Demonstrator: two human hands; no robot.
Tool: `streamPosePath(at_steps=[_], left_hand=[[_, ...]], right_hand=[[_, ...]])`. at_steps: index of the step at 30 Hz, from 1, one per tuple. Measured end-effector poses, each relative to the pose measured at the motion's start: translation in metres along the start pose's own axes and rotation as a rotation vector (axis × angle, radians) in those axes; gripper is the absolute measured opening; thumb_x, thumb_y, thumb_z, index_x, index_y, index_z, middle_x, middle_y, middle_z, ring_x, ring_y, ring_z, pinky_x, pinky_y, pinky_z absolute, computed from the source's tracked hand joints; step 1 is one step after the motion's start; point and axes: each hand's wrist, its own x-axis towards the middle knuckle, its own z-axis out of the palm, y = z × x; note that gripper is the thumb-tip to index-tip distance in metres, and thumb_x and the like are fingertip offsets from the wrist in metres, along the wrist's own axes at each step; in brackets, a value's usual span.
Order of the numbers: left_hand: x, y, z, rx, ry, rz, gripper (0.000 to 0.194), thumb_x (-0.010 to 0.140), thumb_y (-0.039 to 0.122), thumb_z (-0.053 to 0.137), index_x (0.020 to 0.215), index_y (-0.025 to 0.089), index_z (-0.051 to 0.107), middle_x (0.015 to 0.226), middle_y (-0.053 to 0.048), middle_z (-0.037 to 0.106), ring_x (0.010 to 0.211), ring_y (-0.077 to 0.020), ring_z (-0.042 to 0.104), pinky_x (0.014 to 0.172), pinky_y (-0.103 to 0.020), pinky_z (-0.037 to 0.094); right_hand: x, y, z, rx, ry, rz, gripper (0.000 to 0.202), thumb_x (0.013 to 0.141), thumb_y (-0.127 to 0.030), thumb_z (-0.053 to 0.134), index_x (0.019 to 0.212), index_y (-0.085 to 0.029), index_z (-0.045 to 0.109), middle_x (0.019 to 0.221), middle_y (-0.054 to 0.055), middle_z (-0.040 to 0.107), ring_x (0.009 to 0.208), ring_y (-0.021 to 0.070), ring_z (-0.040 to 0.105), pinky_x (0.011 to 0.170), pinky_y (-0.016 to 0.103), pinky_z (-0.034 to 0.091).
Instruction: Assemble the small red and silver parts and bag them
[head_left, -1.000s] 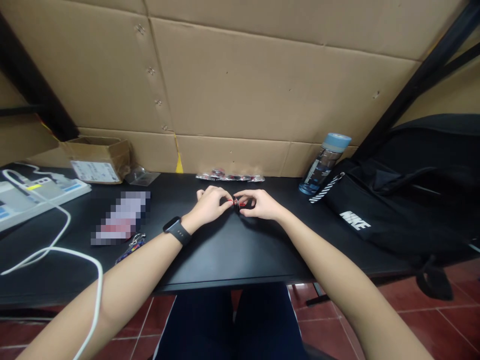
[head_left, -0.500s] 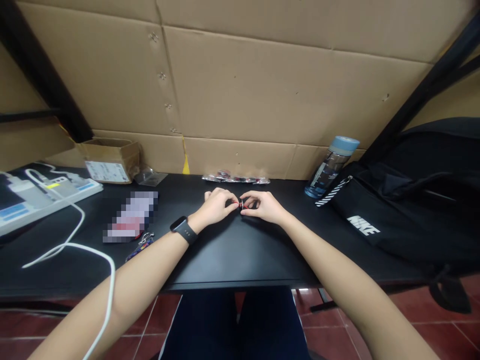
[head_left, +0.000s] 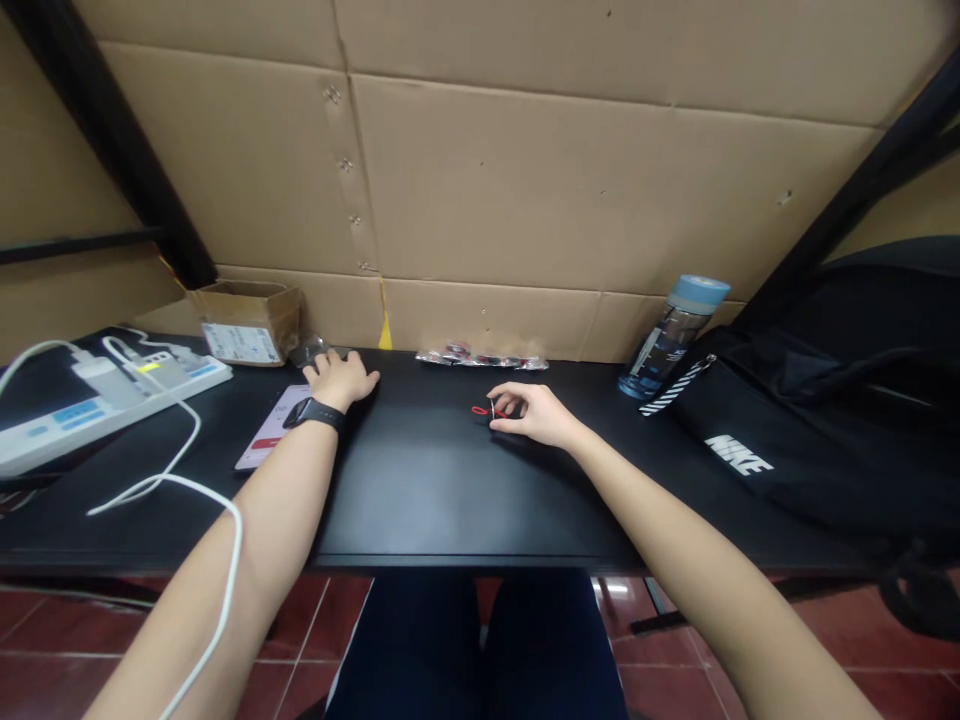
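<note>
My left hand (head_left: 337, 378) is open with its fingers spread, reaching to the far left of the desk beside a crumpled clear plastic bag (head_left: 309, 350). A phone (head_left: 271, 428) lies partly under that wrist, its screen lit. In the middle of the desk, my right hand (head_left: 529, 412) pinches a small dark item with a red cord loop (head_left: 480, 410) sticking out to the left. A thin pale edge shows at the fingertips; the rest of the item is hidden. Beyond my right hand lies a row of shiny clear packets (head_left: 482, 358) with red and dark contents.
A cardboard box (head_left: 244, 340) and a white power strip (head_left: 105, 410) stand on the left. A white cable (head_left: 217, 620) hangs across my left forearm. On the right are a blue-capped bottle (head_left: 667, 340) and a black bag (head_left: 825, 430). Cardboard (head_left: 525, 180) walls the back.
My left hand has let go of the small item and moved left, opening near the plastic bag. The red loop now shows. My right hand stays nearly in place. The view has shifted slightly.
</note>
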Motion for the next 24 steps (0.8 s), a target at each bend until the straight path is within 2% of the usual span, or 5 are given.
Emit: streamPosePath(at_steps=[5,10,14,18,24], left_hand=[[0.002,0.007,0.005,0.036,-0.076,-0.038,0.069,0.088,0.06,0.041,0.133,0.01,0.058,0.138,-0.03,0.056,0.135,-0.0481,0.037,0.102,-0.063,0.029],[0.005,0.003,0.004,0.051,-0.05,-0.047,0.074,0.087,0.063,0.041,0.141,0.014,0.052,0.143,-0.028,0.053,0.136,-0.0475,0.038,0.104,-0.064,0.029],[0.001,0.005,-0.007,0.05,-0.121,-0.039,0.072,0.088,0.061,0.041,0.142,0.014,0.051,0.141,-0.026,0.056,0.133,-0.0459,0.045,0.106,-0.065,0.027],[-0.014,0.02,-0.02,0.046,-0.141,0.024,0.066,0.089,0.058,0.044,0.135,0.012,0.057,0.136,-0.026,0.06,0.122,-0.0422,0.057,0.105,-0.062,0.03],[-0.045,0.051,-0.022,0.067,0.013,0.12,0.072,0.091,0.063,0.038,0.128,0.007,0.062,0.139,-0.028,0.056,0.124,-0.0427,0.055,0.103,-0.057,0.034]], right_hand=[[-0.001,-0.001,0.0,-0.004,-0.005,-0.001,0.044,0.073,-0.038,0.082,0.112,-0.021,0.069,0.089,0.002,0.075,0.076,0.0143,0.063,0.076,0.027,0.051],[0.0,-0.001,0.0,-0.021,0.002,-0.025,0.044,0.073,-0.038,0.083,0.112,-0.021,0.07,0.091,0.003,0.074,0.077,0.0148,0.063,0.076,0.028,0.051],[0.0,0.0,0.0,-0.069,0.027,-0.07,0.043,0.073,-0.037,0.083,0.111,-0.022,0.07,0.102,0.005,0.073,0.085,0.0172,0.064,0.076,0.029,0.051],[0.0,-0.001,0.0,-0.1,0.042,-0.084,0.041,0.074,-0.036,0.082,0.111,-0.023,0.07,0.108,0.005,0.072,0.091,0.0188,0.065,0.074,0.029,0.05],[0.0,-0.002,0.001,-0.102,0.032,-0.033,0.041,0.073,-0.035,0.082,0.111,-0.023,0.07,0.105,0.004,0.072,0.09,0.0181,0.065,0.073,0.028,0.05]])
